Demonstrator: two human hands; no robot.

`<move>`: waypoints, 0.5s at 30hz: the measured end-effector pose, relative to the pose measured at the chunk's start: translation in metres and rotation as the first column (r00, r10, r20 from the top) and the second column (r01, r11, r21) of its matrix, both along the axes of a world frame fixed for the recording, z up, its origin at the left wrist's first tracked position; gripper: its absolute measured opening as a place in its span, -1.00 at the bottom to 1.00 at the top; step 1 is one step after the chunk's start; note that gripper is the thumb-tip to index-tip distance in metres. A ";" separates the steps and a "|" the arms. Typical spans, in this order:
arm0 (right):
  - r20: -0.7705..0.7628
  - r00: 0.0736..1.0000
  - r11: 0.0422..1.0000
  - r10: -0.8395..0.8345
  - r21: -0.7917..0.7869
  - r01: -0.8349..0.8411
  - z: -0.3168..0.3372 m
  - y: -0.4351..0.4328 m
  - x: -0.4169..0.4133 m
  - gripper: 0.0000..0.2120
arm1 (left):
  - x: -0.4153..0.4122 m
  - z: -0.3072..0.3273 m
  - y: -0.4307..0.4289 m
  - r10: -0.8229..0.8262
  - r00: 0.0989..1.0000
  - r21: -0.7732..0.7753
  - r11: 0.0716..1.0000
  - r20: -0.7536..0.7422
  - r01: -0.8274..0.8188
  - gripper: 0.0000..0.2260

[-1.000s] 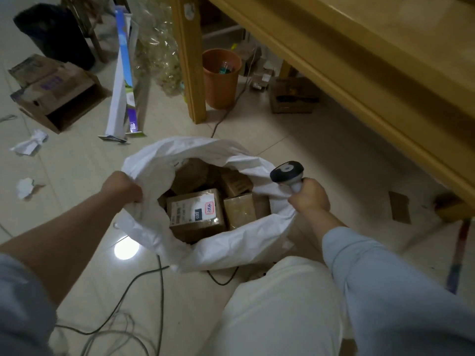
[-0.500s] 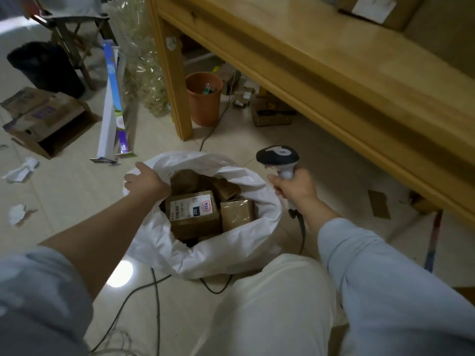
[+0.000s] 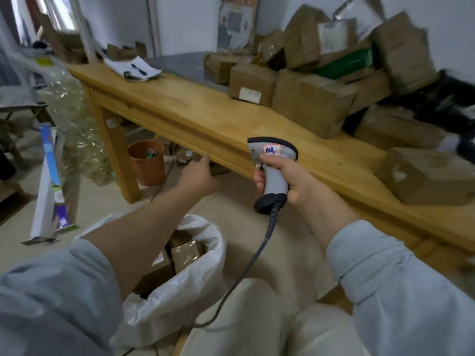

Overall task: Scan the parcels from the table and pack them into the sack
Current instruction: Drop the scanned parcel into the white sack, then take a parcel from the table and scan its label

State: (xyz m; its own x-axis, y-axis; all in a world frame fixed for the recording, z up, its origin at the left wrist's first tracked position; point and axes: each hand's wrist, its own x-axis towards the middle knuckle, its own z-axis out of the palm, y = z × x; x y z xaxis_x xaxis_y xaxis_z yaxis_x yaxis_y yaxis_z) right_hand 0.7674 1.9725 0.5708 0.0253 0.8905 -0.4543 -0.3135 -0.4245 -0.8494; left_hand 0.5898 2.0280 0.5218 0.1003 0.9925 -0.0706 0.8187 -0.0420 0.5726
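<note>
Standing open on the floor nearest the camera, the white sack sits under the left forearm, well below both hands. Its mouth shows brown packed parcels, one wrapped in shiny tape and one with a white label partly hidden by the arm.

Above it, the left hand is stretched forward with loose fingers and holds nothing. Its fingertips are right at the underside of the table's front edge; I cannot tell whether they touch it. The right hand is just beside it, in front of the same edge, curled firmly round the grey handle of the scanner. The scanner's dark-rimmed head carries a pink-bordered sticker with handwriting, and its coiled cable hangs down past the sack.

Farther off, the unpacked parcels are heaped on the table's right half, well apart from both hands. They are brown, taped, blurred boxes stacked toward the back edge. A small one shows a white label, and another lies near the front edge at the right.

Papers with a pen lie near the far left corner. An orange bucket stands on the floor under the table.
</note>
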 end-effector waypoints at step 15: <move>-0.160 0.797 0.756 -0.582 0.254 0.603 0.076 -0.117 0.209 -0.83 | 0.265 0.099 -0.051 -0.472 0.835 0.091 0.880 0.283 0.467 -0.26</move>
State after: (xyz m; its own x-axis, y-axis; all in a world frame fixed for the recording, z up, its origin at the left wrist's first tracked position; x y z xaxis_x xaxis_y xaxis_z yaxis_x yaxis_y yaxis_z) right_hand 0.9768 1.8552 0.6464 0.5692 0.7945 -0.2116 -0.4832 0.1150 -0.8679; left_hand 0.8549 1.9771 0.6208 0.5678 0.8216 0.0509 0.4966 -0.3912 0.7748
